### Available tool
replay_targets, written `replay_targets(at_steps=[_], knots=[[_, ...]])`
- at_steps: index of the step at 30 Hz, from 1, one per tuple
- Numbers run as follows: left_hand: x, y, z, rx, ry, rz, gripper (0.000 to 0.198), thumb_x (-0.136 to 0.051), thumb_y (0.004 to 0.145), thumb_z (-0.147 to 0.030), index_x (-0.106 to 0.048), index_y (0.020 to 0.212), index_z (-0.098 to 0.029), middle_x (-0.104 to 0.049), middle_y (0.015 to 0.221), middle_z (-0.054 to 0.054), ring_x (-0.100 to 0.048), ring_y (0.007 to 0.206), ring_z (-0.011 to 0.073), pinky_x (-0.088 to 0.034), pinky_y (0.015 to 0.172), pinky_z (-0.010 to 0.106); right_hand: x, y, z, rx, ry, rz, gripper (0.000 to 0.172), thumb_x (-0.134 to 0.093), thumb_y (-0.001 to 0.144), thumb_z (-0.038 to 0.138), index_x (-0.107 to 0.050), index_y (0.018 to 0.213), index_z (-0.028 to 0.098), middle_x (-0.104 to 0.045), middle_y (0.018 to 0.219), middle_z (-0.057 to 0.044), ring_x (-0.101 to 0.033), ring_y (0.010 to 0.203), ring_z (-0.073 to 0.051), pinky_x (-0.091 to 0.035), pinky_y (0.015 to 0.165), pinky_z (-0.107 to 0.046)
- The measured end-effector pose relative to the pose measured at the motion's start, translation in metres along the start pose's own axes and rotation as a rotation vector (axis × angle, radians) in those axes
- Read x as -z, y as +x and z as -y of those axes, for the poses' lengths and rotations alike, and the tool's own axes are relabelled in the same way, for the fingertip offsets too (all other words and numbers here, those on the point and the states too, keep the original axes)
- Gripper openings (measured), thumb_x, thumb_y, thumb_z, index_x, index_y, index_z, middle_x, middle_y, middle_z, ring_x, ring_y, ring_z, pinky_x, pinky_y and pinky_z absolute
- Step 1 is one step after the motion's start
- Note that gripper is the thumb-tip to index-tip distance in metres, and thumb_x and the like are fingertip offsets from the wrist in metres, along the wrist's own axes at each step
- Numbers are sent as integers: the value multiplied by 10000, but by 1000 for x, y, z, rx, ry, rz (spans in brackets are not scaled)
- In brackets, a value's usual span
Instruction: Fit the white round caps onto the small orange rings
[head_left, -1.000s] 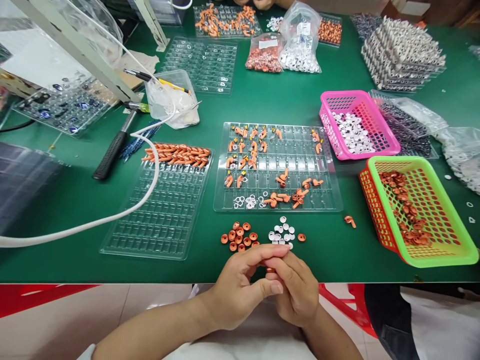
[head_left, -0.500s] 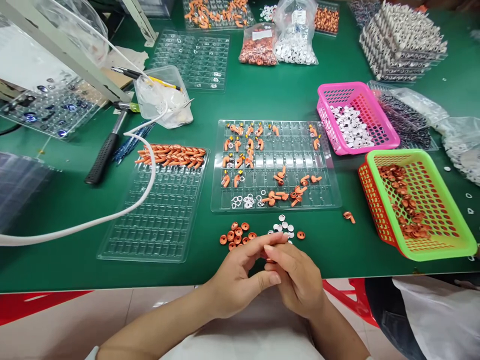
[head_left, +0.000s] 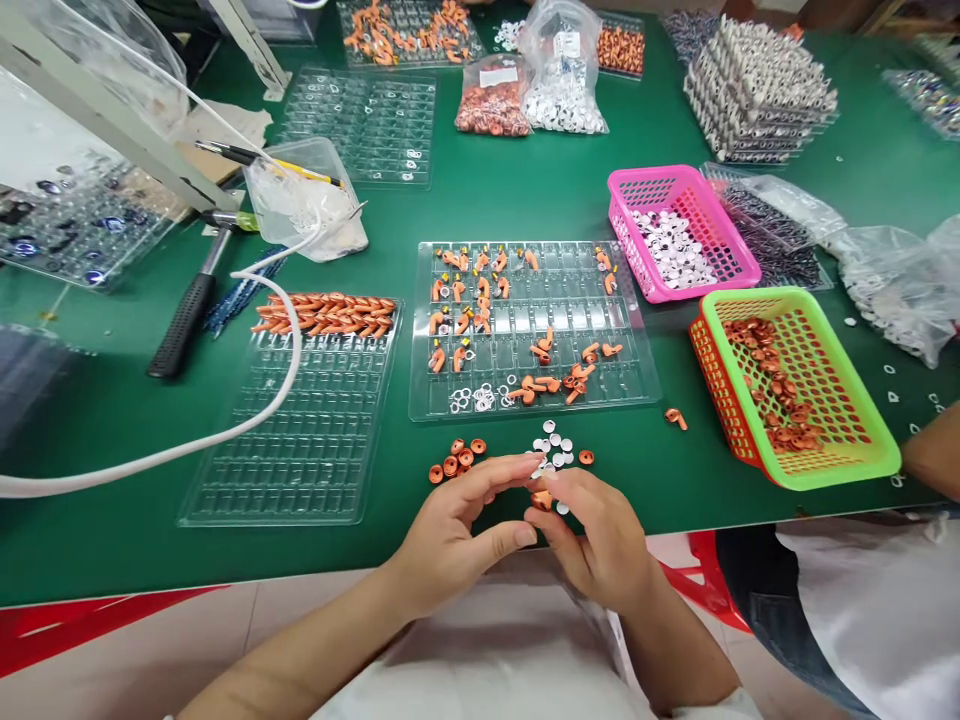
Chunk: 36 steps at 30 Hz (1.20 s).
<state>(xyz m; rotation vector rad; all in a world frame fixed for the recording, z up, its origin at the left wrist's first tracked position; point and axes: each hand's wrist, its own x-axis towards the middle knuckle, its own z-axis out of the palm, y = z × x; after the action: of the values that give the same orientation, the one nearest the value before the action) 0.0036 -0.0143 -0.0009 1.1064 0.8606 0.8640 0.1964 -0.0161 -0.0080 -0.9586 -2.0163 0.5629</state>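
Green tabletop (head_left: 517, 205), loose parts kept near its front edge, presumably for short reach; right hand (head_left: 607, 545) pinches a small orange piece (head_left: 541, 499) between thumb and fingers, so it sits right at the fingertips, likely to leave its face exposed; left hand (head_left: 450, 535) is arched, thumb well apart from the fingers, nothing visible in its grip; its index tip is just beside the piece, maybe to steady it; can't tell if they touch; orange caps (head_left: 457, 460) and white discs (head_left: 553, 442) lie just beyond the hands, probably for quick picking; clear tray (head_left: 581, 325) behind them, its pockets likely separating bent parts; green basket (head_left: 832, 478) and pink basket (head_left: 705, 291) to the right look like bulk stock; clear bags (head_left: 566, 95) farther off, probably reserve.
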Motion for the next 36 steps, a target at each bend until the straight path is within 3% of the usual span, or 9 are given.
replay_targets(at_steps=[6, 10, 13, 16, 20, 24, 27, 30, 36], knots=[[-3, 5, 1, -252, 266, -54, 406, -784, 782, -159, -693, 1161, -271, -677, 1148, 82, -651, 1052, 214, -521, 938, 347, 6, 2, 8, -187, 90, 49, 436, -558, 957, 230, -417, 1369, 258, -729, 1022, -57, -706, 821, -185, -588, 749, -322], [-5, 12, -4, -402, 389, -73, 305, -746, 806, -124, -697, 1094, -213, -706, 932, 66, -654, 857, 172, -534, 796, 312, 5, 1, 9, -404, 356, 66, 372, -579, 952, 266, -454, 1301, 293, -695, 782, 23, -651, 673, -139, -547, 665, -264], [-3, 16, -9, -396, 422, -44, 195, -730, 821, -133, -702, 1005, -195, -713, 831, 42, -644, 766, 155, -515, 721, 283, 3, 0, 9, -597, 613, 86, 283, -590, 948, 306, -505, 1216, 280, -642, 714, 36, -610, 637, -123, -502, 587, -230], [-1, 17, -13, -268, 426, -15, 91, -738, 819, -177, -713, 907, -183, -708, 785, 34, -632, 721, 148, -495, 688, 269, 0, 1, 7, -746, 819, 121, 270, -582, 949, 371, -530, 1178, 238, -604, 674, 34, -566, 563, -109, -450, 488, -202], [0, 15, -17, -36, 230, -22, 124, -756, 804, -282, -719, 856, -176, -694, 767, 38, -626, 722, 161, -497, 695, 282, 3, 0, 7, -666, 842, 77, 292, -464, 1004, 372, -525, 1248, 222, -627, 700, 14, -555, 549, -107, -470, 498, -217], [-1, 14, -16, 157, -124, -58, 197, -782, 769, -311, -693, 844, -152, -686, 782, 40, -636, 721, 160, -519, 685, 285, 9, -1, 8, -305, 498, 52, 331, -562, 951, 221, -545, 1275, 291, -668, 887, -14, -620, 726, -137, -541, 646, -273], [-1, 12, -15, 175, -129, -61, 177, -783, 763, -297, -702, 812, -148, -681, 771, 36, -627, 700, 154, -514, 669, 280, 10, 0, 11, -130, 249, 42, 356, -608, 900, 128, -588, 1218, 285, -660, 948, -31, -636, 791, -149, -550, 681, -279], [1, 8, -15, 69, 82, -72, 134, -735, 813, -294, -749, 831, -161, -693, 772, 47, -611, 705, 158, -492, 665, 278, 5, 1, 13, -175, 241, 6, 290, -606, 894, 101, -604, 1134, 263, -676, 928, -29, -645, 806, -149, -552, 696, -275], [2, 2, -12, -54, 244, -103, 155, -676, 867, -268, -768, 967, -193, -742, 831, 50, -653, 765, 176, -510, 755, 298, -8, -4, 16, -550, 607, -127, 34, -618, 917, 237, -617, 940, 213, -675, 846, -21, -663, 689, -138, -575, 619, -259]])
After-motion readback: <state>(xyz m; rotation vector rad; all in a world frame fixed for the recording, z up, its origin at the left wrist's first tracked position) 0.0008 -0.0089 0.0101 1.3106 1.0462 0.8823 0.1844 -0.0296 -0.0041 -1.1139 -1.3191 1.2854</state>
